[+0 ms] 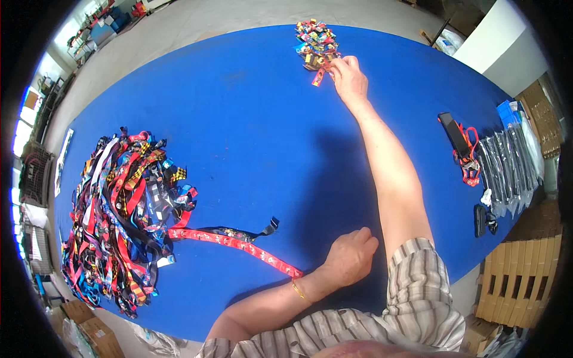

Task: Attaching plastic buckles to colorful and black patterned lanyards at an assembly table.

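Observation:
My right hand [350,80] reaches to the far side of the table, its fingers pinched together at the near edge of a small heap of short, colourful ribbon pieces [316,42]. A short red and yellow piece [319,77] sticks out beside the fingertips and seems to be in the pinch. Nearer to me, my left hand [352,256] is closed low over the table, with its palm hidden. A red printed strap [245,246] runs from the big pile of printed straps [122,209] on the left to my left wrist. Whether that hand holds its end cannot be seen.
A dark strap [239,231] trails alongside the red one on the blue table [250,119]. At the right lie a black oblong object [453,134] with a red strap, a row of clear-wrapped dark packs [507,167] and a small black item [480,221]. Cardboard [519,280] stands beyond the edge.

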Available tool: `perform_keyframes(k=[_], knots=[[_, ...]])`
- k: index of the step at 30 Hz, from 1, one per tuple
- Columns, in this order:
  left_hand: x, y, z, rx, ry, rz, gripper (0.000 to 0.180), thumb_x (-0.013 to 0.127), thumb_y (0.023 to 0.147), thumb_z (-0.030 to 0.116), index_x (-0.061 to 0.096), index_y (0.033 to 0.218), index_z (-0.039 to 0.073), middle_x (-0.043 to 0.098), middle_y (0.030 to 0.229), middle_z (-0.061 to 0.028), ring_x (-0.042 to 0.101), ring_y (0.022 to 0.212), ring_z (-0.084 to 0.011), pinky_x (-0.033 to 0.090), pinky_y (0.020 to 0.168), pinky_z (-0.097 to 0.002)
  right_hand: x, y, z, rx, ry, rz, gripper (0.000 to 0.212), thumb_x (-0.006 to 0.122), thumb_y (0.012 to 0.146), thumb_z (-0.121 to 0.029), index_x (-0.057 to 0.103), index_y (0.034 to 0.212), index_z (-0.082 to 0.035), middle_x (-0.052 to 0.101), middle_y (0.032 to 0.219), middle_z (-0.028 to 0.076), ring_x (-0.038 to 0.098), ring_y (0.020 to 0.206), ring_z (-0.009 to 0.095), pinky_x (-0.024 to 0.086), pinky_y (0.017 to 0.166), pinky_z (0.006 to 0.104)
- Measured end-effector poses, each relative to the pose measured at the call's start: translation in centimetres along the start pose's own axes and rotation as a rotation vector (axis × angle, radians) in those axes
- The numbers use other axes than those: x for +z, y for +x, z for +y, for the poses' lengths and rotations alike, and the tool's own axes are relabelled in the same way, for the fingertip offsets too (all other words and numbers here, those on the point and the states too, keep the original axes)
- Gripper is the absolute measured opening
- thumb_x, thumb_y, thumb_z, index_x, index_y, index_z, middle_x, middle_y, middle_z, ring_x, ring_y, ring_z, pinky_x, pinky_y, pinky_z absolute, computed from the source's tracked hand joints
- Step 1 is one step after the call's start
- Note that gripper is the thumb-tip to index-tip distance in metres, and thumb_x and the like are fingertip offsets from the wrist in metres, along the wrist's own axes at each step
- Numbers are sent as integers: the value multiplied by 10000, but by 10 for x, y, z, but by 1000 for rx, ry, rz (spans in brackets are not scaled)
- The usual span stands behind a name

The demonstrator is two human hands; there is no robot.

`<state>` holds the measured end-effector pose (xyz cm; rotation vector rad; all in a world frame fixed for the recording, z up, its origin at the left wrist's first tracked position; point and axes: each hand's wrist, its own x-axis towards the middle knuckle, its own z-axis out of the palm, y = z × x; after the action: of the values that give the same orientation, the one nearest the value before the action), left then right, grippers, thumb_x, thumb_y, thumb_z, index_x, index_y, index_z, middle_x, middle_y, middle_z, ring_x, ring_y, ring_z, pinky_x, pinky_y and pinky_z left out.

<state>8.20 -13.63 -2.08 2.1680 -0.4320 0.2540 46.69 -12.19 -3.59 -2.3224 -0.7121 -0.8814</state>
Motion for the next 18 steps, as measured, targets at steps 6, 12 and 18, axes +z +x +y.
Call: perform_keyframes(k=[6,12,18], knots=[[1,0,-1,-7,-3,-19,97,631,704,5,560,764,33,517,820,-110,585,722,-291,501,628,-408,10,10,1,-42,7,-3,104,686,878,-185,649,974,-190,571,1007,42,660,842,278,553,675,420],[2,0,1,-22,0,-56,116,635,707,8,568,799,32,518,831,-107,586,743,-290,503,641,-408,17,15,2,-82,47,-1,114,691,875,-184,677,988,-195,574,1028,30,661,859,263,550,695,407],[3,0,0,-28,10,-52,122,643,706,14,572,803,34,524,841,-106,592,746,-293,505,643,-413,23,16,2,-66,15,4,138,707,864,-200,657,990,-178,572,1064,32,664,866,268,549,701,409]])
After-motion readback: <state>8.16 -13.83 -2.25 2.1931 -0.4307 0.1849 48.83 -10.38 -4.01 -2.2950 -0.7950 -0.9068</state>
